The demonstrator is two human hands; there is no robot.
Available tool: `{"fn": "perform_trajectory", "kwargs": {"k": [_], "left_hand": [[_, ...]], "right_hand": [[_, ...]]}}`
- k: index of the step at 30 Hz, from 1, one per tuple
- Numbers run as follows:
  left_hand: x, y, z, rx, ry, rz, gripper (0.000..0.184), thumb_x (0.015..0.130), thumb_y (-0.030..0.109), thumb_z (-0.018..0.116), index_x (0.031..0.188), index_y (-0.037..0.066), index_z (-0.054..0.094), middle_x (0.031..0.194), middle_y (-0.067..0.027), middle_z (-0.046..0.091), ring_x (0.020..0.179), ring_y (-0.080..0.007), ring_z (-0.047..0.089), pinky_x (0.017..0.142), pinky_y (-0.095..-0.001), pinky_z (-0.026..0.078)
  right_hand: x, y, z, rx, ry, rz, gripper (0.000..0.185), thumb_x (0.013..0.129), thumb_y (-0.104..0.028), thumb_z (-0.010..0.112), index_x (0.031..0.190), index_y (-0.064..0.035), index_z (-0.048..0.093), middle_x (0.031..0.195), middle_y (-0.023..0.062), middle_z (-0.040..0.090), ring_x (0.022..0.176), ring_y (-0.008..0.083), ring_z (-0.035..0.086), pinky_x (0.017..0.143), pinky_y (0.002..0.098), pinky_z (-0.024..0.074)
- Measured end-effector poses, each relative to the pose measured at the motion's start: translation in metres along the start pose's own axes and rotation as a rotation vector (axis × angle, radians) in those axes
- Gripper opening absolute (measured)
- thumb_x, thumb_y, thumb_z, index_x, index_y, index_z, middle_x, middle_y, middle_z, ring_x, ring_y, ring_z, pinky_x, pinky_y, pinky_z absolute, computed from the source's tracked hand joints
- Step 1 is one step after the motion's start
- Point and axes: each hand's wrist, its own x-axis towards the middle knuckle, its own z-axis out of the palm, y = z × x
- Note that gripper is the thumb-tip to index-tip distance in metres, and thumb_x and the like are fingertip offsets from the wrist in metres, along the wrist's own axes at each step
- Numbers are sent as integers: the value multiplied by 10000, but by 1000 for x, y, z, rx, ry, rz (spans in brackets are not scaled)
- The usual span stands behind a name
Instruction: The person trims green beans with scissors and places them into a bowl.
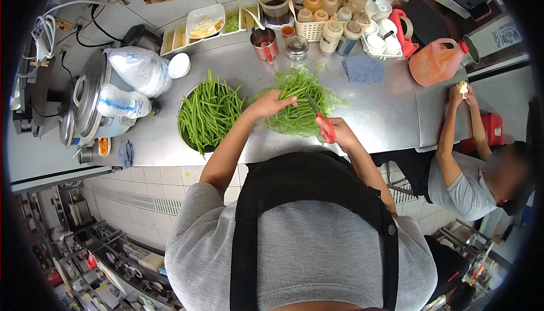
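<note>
My left hand (pixel 271 105) is closed on some green beans (pixel 298 88) lying on a clear green-tinted plastic bag (pixel 279 124) on the steel counter. In my right hand (pixel 342 132) are red-handled scissors (pixel 324 123), fingers through the handles, with the dark blades pointing up and left over the beans. Just left of my left hand stands a metal bowl (pixel 181 127) heaped with long green beans (pixel 211 113). Small green bits are scattered on the counter beyond the bag.
Behind the beans stand a red metal cup (pixel 264 43), a glass jar (pixel 297 48) and a basket (pixel 311 30) of sauce bottles. A blue cloth (pixel 363 69) and an orange jug (pixel 435 62) are right. Large pots (pixel 90 98) stand left. A co-worker (pixel 462 175) holds something pale at right.
</note>
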Motion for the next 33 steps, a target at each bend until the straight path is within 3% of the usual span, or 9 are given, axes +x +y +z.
{"fn": "perform_trajectory", "kwargs": {"k": [1, 7, 11, 16, 22, 33], "left_hand": [[0, 1, -1, 2, 0, -9, 359, 875, 410, 547, 891, 82, 694, 678, -19, 585, 641, -125, 511, 653, -284, 425], [7, -13, -7, 102, -60, 24, 375, 862, 429, 552, 892, 84, 695, 802, -73, 652, 743, -172, 568, 738, -292, 444], [11, -22, -4, 131, -73, 119, 370, 881, 401, 555, 892, 55, 685, 742, -20, 610, 642, -116, 497, 637, -280, 432], [15, -20, -5, 71, -64, -2, 368, 883, 408, 550, 907, 69, 689, 638, -3, 532, 582, -108, 468, 585, -268, 413], [19, -9, -5, 40, -84, -183, 389, 854, 475, 543, 879, 125, 713, 588, -23, 500, 571, -144, 478, 581, -298, 410], [38, -35, 1, 93, -36, -71, 388, 834, 480, 556, 851, 125, 713, 610, -53, 524, 603, -170, 516, 596, -312, 417]], "right_hand": [[0, 0, -1, -1, 0, 0, 530, 835, -552, 558, 588, -85, 515, 490, 0, 472, 392, 62, 412, 381, 196, 283], [-9, -17, -12, 198, -61, 38, 477, 821, -497, 618, 583, -98, 508, 498, 3, 483, 404, 65, 418, 387, 199, 295], [0, -10, -12, 103, -60, 39, 490, 818, -517, 607, 584, -98, 511, 504, 5, 496, 414, 69, 438, 394, 186, 304], [1, -7, -14, -32, 25, 19, 498, 814, -531, 604, 592, -93, 518, 510, 7, 501, 419, 73, 452, 402, 192, 317], [-2, -9, -13, 28, -12, -29, 464, 801, -481, 651, 598, -84, 522, 530, 7, 512, 432, 80, 480, 434, 209, 371], [3, 2, -14, -98, 86, -41, 426, 786, -414, 696, 622, -42, 570, 517, -5, 495, 438, 61, 474, 429, 209, 412]]}}
